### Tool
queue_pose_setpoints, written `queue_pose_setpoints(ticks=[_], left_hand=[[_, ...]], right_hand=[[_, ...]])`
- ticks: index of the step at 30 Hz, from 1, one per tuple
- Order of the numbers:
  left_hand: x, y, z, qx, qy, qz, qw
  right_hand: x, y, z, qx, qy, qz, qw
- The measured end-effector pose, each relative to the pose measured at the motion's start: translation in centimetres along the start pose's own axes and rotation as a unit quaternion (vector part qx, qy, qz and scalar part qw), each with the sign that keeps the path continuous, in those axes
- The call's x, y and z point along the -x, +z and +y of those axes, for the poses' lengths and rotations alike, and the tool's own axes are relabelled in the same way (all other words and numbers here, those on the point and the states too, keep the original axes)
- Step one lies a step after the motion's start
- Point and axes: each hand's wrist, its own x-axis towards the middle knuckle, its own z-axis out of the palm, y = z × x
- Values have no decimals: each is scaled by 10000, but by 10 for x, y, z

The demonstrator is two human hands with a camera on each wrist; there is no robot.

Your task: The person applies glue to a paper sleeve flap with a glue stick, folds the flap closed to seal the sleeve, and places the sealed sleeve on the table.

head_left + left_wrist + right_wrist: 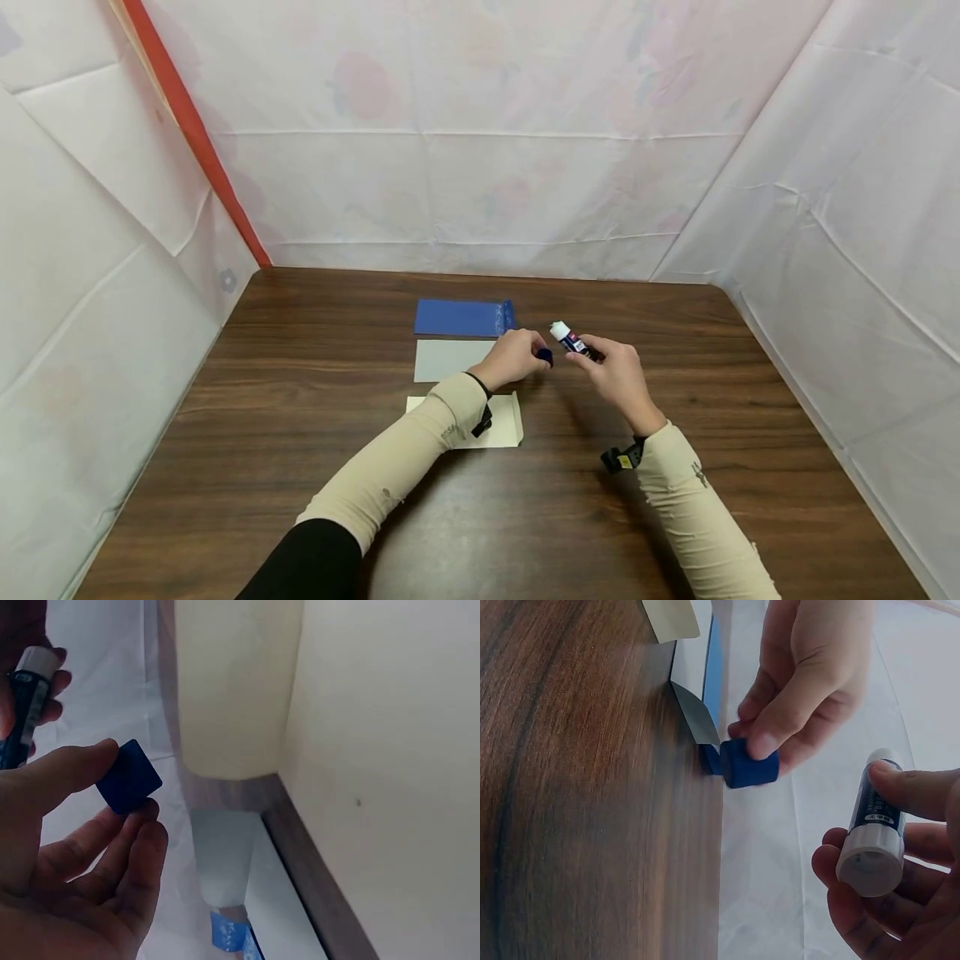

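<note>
My left hand [512,357] pinches a dark blue glue stick cap [129,778] between thumb and fingers. A short way to its right, my right hand [618,377] holds the uncapped glue stick [570,339], with its white end tilted up to the left. Cap and stick are apart. Behind the left hand lies a blue envelope [457,318], whose right-hand flap carries whitish smears. Nearer is a pale grey envelope [446,360], its right end hidden by the left hand. A cream envelope [498,429] lies under the left forearm, with its flap raised at the right.
The brown wood-grain table [285,400] spreads around the envelopes. Pale sheeting [465,183] hangs behind it and along both sides, with a red strip [195,125] at the back left corner. Each wrist wears a black strap with a small camera.
</note>
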Motion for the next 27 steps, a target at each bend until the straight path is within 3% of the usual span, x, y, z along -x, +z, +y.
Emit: queue_pose_setpoints(ticks=[3, 6, 10, 14, 21, 27], left_hand=[[-1, 4, 0, -312, 51, 37, 9995], [-1, 6, 1, -938, 195, 57, 9954], [0, 8, 1, -1801, 455, 22, 9826], [-1, 12, -1, -2257, 524, 60, 9728], [-7, 18, 0, -2627, 483, 170, 9635], [-11, 19, 1, -2239, 375, 139, 9738]], right_hand=[[0, 1, 1, -17, -12, -37, 10000], [1, 2, 2, -14, -6, -63, 10000], [1, 4, 3, 30, -8, -77, 10000], [1, 4, 4, 14, 2, -68, 10000], [0, 3, 3, -18, 69, -68, 10000], [0, 3, 4, -35, 64, -116, 9999]])
